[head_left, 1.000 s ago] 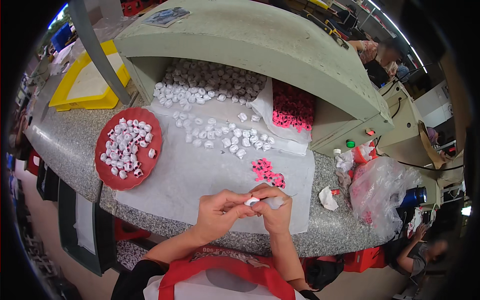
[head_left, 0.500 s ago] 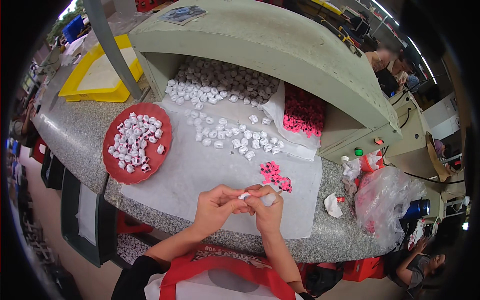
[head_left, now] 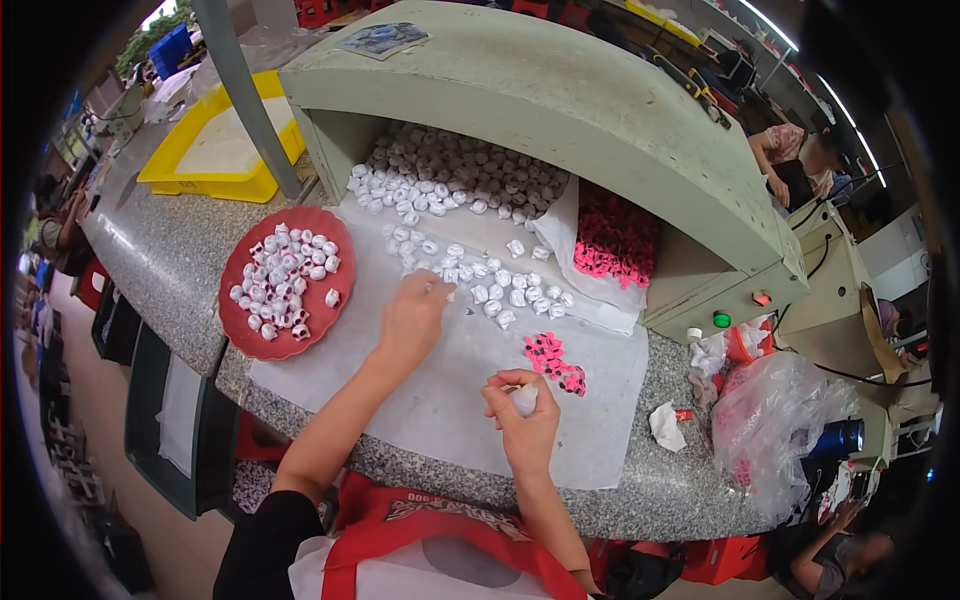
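My left hand (head_left: 413,318) reaches over the paper sheet to the small rounded white pieces (head_left: 487,293) spread in front of the grey housing. Its fingers are bent together, with one white piece at the fingertips, partly hidden. Nearer me, my right hand (head_left: 527,425) is closed around a small translucent squeeze bottle (head_left: 524,400). Just beyond the bottle lies a little heap of flat pink pieces with black spots (head_left: 545,352). To the left stands a red scalloped plate (head_left: 240,327) holding many white pieces, some with pink and dark marks.
Inside the arched grey housing (head_left: 560,95) lie more white pieces and a pile of pink ones (head_left: 612,235). A yellow tray (head_left: 215,185) stands far left. Crumpled tissue (head_left: 666,428) and a clear plastic bag (head_left: 765,420) lie at right. Other people sit beyond.
My hands, earlier together around a white piece, are apart. The left has gone forward and left to the white pieces; the right stays near the front with the bottle. The view has shifted slightly.
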Demonstrator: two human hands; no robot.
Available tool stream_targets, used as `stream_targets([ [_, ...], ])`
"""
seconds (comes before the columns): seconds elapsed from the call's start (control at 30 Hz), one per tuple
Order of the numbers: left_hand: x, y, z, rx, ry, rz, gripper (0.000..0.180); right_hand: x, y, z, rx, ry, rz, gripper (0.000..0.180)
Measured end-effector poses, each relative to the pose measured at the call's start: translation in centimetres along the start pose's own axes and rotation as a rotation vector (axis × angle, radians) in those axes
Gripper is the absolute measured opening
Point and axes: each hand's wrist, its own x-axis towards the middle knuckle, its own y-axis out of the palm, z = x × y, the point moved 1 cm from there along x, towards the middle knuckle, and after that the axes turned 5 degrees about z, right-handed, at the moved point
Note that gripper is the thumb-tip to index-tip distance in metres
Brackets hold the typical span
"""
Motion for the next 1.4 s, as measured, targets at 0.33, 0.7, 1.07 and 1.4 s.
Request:
stream_targets([
  [0.33,-0.1,-3.9,-5.9,-1.864,-0.780,0.408,0.027,-0.8,-2.8,2.0,-0.027,-0.194,-0.075,0.035],
  [0.7,-1.7,-5.8,-9.4,-1.571,-0.461,0.345,0.036,-4.0,-2.8,7.3,-0.169,-0.446,-0.289,0.020],
  [1.07,-2.1,-6.9,-9.9,-1.118,-0.209,0.151,0.039,-4.3,-2.8,6.6,-0.419,-0.575,-0.109,0.017],
  [1.4,-2.2,-6.9,-10.0,-1.058,-0.190,0.134,0.038,-3.8,-2.7,6.5,-0.461,-0.610,-0.086,0.015],
])
